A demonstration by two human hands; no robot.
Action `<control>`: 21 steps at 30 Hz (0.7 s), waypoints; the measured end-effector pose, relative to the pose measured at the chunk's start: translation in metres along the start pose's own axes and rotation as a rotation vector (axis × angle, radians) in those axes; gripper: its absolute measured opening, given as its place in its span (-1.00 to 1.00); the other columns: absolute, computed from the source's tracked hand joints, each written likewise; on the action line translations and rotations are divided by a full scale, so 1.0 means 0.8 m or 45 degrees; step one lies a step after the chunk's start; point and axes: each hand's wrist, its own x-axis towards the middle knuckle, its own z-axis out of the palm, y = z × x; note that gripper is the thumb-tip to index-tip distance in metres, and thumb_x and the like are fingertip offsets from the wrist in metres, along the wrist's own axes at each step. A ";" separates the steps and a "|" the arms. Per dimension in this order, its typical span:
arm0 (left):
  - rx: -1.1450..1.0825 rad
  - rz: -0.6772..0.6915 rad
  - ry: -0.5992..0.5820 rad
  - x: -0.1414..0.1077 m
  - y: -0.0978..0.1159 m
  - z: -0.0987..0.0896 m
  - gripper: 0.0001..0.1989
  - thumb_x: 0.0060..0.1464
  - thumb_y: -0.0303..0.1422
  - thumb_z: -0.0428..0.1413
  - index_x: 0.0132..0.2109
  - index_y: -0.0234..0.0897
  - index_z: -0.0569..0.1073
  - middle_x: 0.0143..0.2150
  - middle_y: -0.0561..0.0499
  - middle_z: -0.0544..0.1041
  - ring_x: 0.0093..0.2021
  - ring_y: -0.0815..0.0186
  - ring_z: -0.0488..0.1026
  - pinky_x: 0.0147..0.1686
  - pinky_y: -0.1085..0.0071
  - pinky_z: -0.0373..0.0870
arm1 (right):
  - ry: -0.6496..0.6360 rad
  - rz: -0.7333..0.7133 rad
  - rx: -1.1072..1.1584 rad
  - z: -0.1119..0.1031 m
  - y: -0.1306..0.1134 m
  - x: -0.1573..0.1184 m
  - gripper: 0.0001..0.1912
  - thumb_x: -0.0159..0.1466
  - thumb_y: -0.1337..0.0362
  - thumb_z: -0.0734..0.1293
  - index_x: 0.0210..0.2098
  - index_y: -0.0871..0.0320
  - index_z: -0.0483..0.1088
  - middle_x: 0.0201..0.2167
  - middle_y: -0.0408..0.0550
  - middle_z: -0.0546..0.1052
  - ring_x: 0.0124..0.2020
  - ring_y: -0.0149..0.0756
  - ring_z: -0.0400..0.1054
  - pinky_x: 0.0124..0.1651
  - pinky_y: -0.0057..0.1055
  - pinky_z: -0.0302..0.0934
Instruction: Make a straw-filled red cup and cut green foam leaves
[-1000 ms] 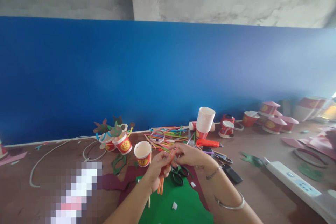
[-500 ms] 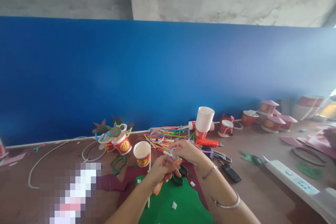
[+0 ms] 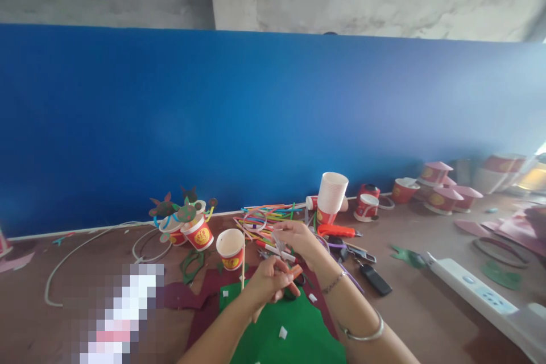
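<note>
My left hand (image 3: 269, 283) is closed around a small orange piece (image 3: 297, 270), whose end sticks out past the fingertips; its kind is not clear. Between my hands stretches a thin clear strip (image 3: 279, 243) that looks like plastic film or tape. My right hand (image 3: 297, 238) pinches its upper end. Beneath them lies a green sheet (image 3: 294, 324) with small white squares on it, over a maroon sheet (image 3: 197, 324). Black-handled scissors (image 3: 290, 294) are partly hidden by my left hand. A paper cup (image 3: 231, 256) stands left of the hands, beside a thin wooden stick (image 3: 243, 264).
Colourful straws (image 3: 273, 217) and a cup stack (image 3: 331, 199) stand behind. An orange utility knife (image 3: 339, 231) and a black key fob (image 3: 375, 278) lie right, near a white power strip (image 3: 473, 284). Decorated cups (image 3: 198, 233) sit left, before the blue partition (image 3: 239, 125).
My right hand has moved away from my left, up and slightly back, with the clear strip now stretched between them. The orange piece has turned, its end now pointing right.
</note>
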 end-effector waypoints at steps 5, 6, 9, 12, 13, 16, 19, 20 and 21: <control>0.008 -0.073 0.020 0.006 0.002 -0.008 -0.57 -0.21 -0.12 0.17 -0.27 -0.31 0.26 -0.49 -0.07 0.56 -0.77 0.57 0.09 -0.76 0.55 -0.17 | -0.055 -0.025 0.090 0.002 -0.010 -0.006 -0.66 -0.02 0.34 0.33 -0.22 0.27 0.37 -0.51 -0.06 0.56 -0.65 -0.47 0.27 -0.59 -0.54 0.07; 0.008 -0.080 0.012 0.007 0.002 -0.010 -0.58 -0.22 -0.11 0.17 -0.30 -0.33 0.28 -0.50 -0.07 0.56 -0.78 0.57 0.09 -0.76 0.55 -0.18 | -0.051 -0.039 0.086 0.003 -0.011 -0.006 -0.66 -0.02 0.34 0.33 -0.22 0.28 0.37 -0.53 -0.07 0.55 -0.66 -0.48 0.26 -0.59 -0.54 0.06; -0.024 -0.077 0.006 0.010 0.002 -0.012 -0.65 -0.20 -0.15 0.15 -0.35 -0.35 0.32 -0.53 -0.05 0.54 -0.78 0.59 0.06 -0.77 0.55 -0.19 | -0.050 -0.056 0.072 0.003 -0.015 -0.008 -0.65 -0.02 0.34 0.32 -0.21 0.29 0.37 -0.58 -0.12 0.52 -0.67 -0.50 0.21 -0.58 -0.53 0.04; -0.073 -0.093 0.031 0.010 0.005 -0.013 -0.73 -0.18 -0.23 0.11 -0.34 -0.34 0.34 -0.56 -0.02 0.52 -0.78 0.60 0.03 -0.76 0.56 -0.21 | -0.084 -0.089 0.064 0.003 -0.015 -0.010 -0.65 -0.01 0.34 0.32 -0.20 0.28 0.37 -0.63 -0.17 0.48 -0.66 -0.49 0.21 -0.55 -0.52 0.04; -0.087 -0.102 0.040 0.009 0.007 -0.013 -0.75 -0.18 -0.26 0.11 -0.34 -0.34 0.34 -0.56 -0.01 0.52 -0.78 0.60 0.03 -0.76 0.56 -0.22 | -0.101 -0.103 0.062 0.003 -0.015 -0.010 -0.64 -0.01 0.34 0.33 -0.19 0.28 0.37 -0.64 -0.19 0.47 -0.65 -0.48 0.23 -0.54 -0.51 0.05; -0.123 -0.126 0.073 0.006 0.011 -0.013 -0.76 -0.20 -0.32 0.10 -0.31 -0.34 0.34 -0.56 -0.01 0.52 -0.76 0.59 0.03 -0.75 0.57 -0.24 | -0.160 -0.132 0.108 0.004 -0.013 -0.010 -0.63 -0.03 0.33 0.35 -0.19 0.26 0.37 -0.62 -0.19 0.48 -0.59 -0.42 0.30 -0.48 -0.48 0.10; -0.140 -0.135 0.112 0.004 0.014 -0.013 -0.71 -0.16 -0.25 0.12 -0.27 -0.33 0.34 -0.55 0.00 0.51 -0.75 0.59 0.03 -0.74 0.58 -0.24 | -0.186 -0.131 0.167 0.005 -0.012 -0.009 -0.62 -0.04 0.33 0.36 -0.20 0.25 0.35 -0.59 -0.17 0.49 -0.54 -0.39 0.35 -0.42 -0.45 0.14; -0.145 -0.125 0.124 0.004 0.014 -0.012 -0.67 -0.14 -0.19 0.12 -0.26 -0.33 0.34 -0.55 0.01 0.51 -0.75 0.60 0.03 -0.74 0.58 -0.24 | -0.189 -0.128 0.173 0.005 -0.012 -0.009 -0.63 -0.04 0.34 0.36 -0.20 0.25 0.35 -0.59 -0.17 0.49 -0.53 -0.39 0.35 -0.41 -0.45 0.15; -0.150 -0.114 0.133 0.004 0.015 -0.012 -0.63 -0.12 -0.13 0.11 -0.25 -0.32 0.34 -0.55 0.01 0.50 -0.75 0.60 0.03 -0.74 0.58 -0.25 | -0.193 -0.125 0.176 0.004 -0.013 -0.009 -0.63 -0.04 0.34 0.35 -0.21 0.25 0.35 -0.59 -0.17 0.49 -0.52 -0.38 0.36 -0.41 -0.45 0.16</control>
